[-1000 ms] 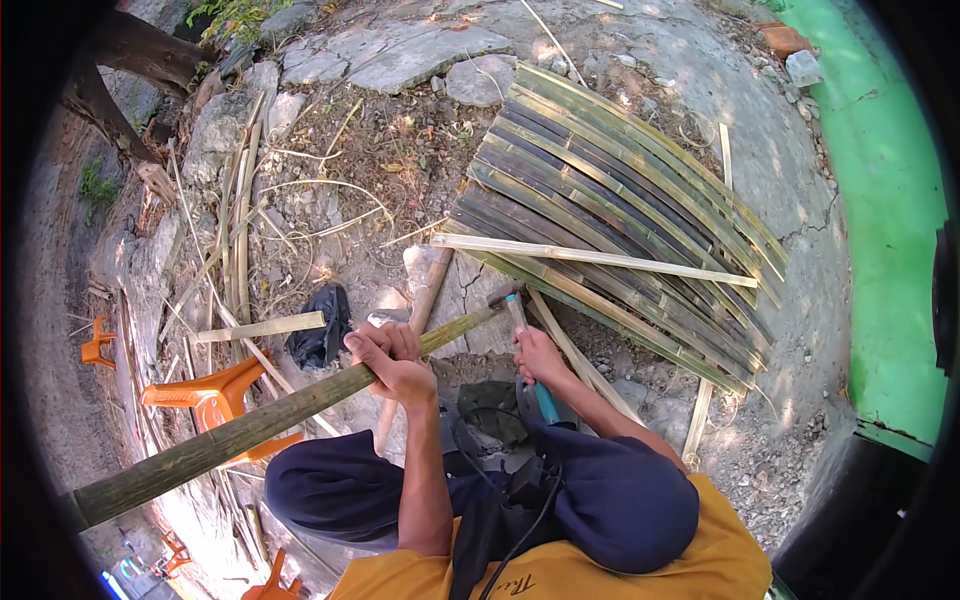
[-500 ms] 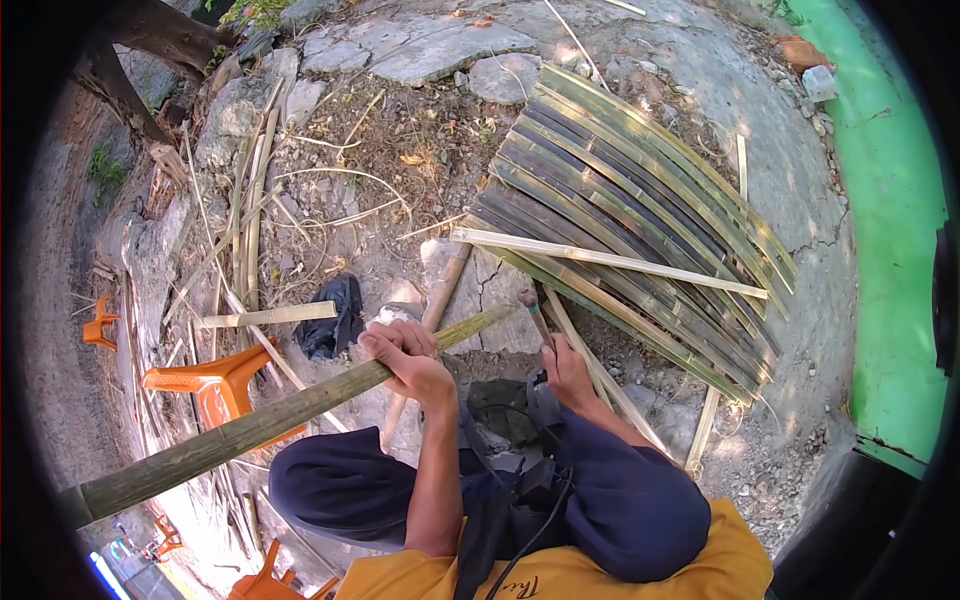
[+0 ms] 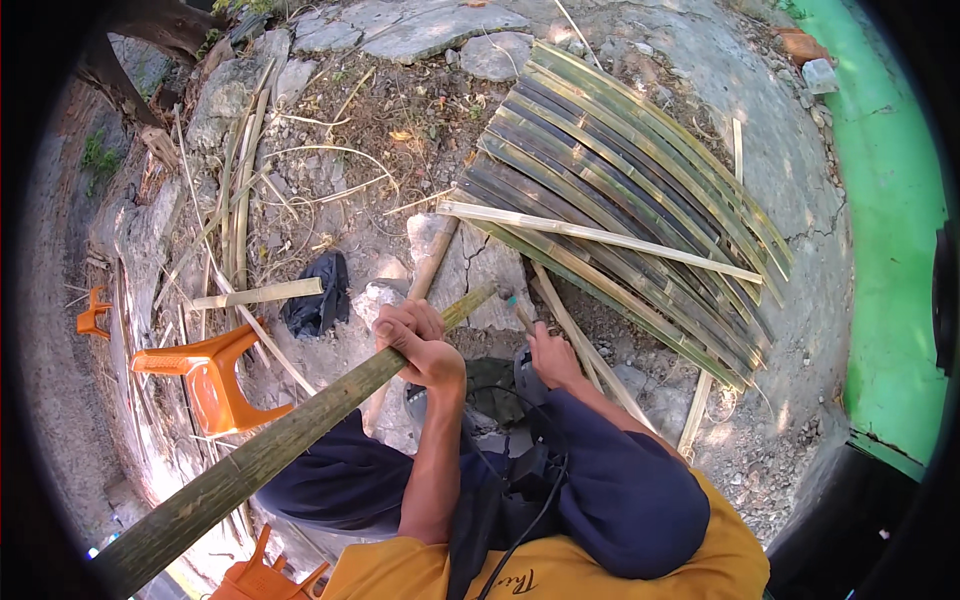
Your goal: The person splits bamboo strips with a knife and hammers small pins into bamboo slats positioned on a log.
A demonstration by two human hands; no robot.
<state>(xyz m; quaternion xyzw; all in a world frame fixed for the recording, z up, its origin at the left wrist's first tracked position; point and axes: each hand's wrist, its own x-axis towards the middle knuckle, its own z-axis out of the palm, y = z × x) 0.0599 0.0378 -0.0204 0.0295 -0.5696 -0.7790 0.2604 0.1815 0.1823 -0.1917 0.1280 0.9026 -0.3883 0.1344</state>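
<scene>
My left hand (image 3: 422, 347) is closed round a long green-brown bamboo pole (image 3: 270, 445). The pole slants from the lower left up to its tip near the middle of the view. In my right hand (image 3: 552, 357) is a short-handled hammer (image 3: 522, 314) with a teal band by its small head. The head is beside the pole's tip; I cannot tell whether they touch. A dark split-bamboo panel (image 3: 620, 215) lies ahead to the right, with a pale bamboo strip (image 3: 600, 238) across it. Another wooden pole (image 3: 430, 262) stands slanted beyond my left hand.
At the left are an orange plastic stool (image 3: 215, 380), a black plastic bag (image 3: 318, 295) and several loose bamboo strips (image 3: 240, 200). A second orange stool (image 3: 262, 580) shows at the lower edge. A green wall (image 3: 895, 250) bounds the right. Broken concrete slabs (image 3: 440, 30) lie farther ahead.
The bamboo pole now slants more steeply, its near end lower and its tip shifted left. The hammer has moved slightly left toward the tip, and both hands stay closed.
</scene>
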